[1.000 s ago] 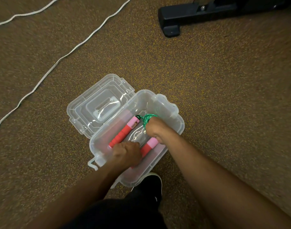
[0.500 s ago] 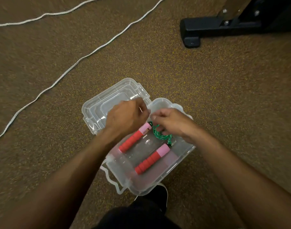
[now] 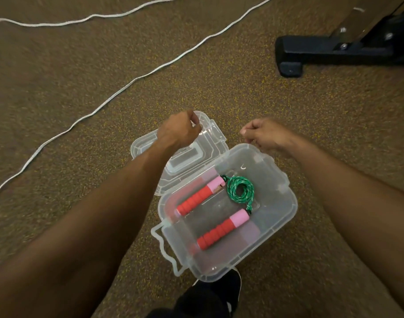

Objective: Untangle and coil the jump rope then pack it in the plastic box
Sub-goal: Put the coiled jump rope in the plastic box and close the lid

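The clear plastic box (image 3: 286,216) stands open on the carpet, its hinged lid (image 3: 210,143) laid back to the far left. Inside lie the jump rope's two red-and-pink handles (image 3: 196,198) (image 3: 221,230), side by side, with the green rope (image 3: 240,189) coiled at their far ends. My left hand (image 3: 178,131) hovers over the lid with fingers curled at its far rim; whether they grip it is unclear. My right hand (image 3: 265,134) is loosely fisted beyond the box's far corner, holding nothing I can see.
A long white cord (image 3: 127,86) runs across the carpet to the left and far side. A black equipment foot (image 3: 311,53) stands at the far right. My black shoe (image 3: 219,290) sits just below the box. The box's clear carry handle (image 3: 162,244) sticks out near-left.
Both hands have let go of the rope and handles and lifted out of the box. The left went to the lid's far rim, the right past the box's far corner.
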Motion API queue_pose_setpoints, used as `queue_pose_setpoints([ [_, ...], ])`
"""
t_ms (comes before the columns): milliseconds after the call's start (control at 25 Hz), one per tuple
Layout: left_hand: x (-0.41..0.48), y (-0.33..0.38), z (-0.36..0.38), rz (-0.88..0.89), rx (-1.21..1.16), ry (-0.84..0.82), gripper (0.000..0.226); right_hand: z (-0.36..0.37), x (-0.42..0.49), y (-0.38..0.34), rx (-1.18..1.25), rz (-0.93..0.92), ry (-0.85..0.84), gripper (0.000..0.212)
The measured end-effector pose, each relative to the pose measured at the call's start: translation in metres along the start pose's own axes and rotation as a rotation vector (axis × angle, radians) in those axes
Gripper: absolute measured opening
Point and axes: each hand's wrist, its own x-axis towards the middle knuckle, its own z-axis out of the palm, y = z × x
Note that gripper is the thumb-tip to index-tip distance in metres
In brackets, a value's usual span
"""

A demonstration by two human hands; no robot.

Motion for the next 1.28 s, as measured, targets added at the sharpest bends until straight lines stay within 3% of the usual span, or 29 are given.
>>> queue_pose_setpoints([
  [280,0.041,-0.013,0.03,-0.108,0.221,-0.029,0.055,0.023,0.065,0.014,-0.183,0.075,-0.222,0.015],
  [440,0.05,-0.023,0.044,-0.176,0.207,-0.023,0.055,0.041,0.082,0.008,-0.351,0.075,-0.31,0.026],
  [600,0.054,-0.021,0.039,-0.17,0.273,0.077,0.029,0.045,0.092,0.007,-0.518,0.022,-0.266,0.021],
  [760,0.051,-0.023,0.029,-0.169,0.293,0.1,0.037,0.039,0.086,0.012,-0.508,0.009,-0.249,0.021],
  [880,0.046,-0.031,0.019,-0.09,0.12,0.03,0.055,0.035,0.081,0.021,-0.422,-0.014,-0.21,0.021],
  [1080,0.031,-0.016,-0.022,0.045,-0.149,-0.101,0.037,0.027,0.068,0.029,-0.232,-0.048,-0.137,0.018],
  [1280,-0.009,0.026,-0.052,0.066,-0.26,-0.121,0.036,0.011,0.044,0.018,0.279,0.078,-0.166,0.024],
])
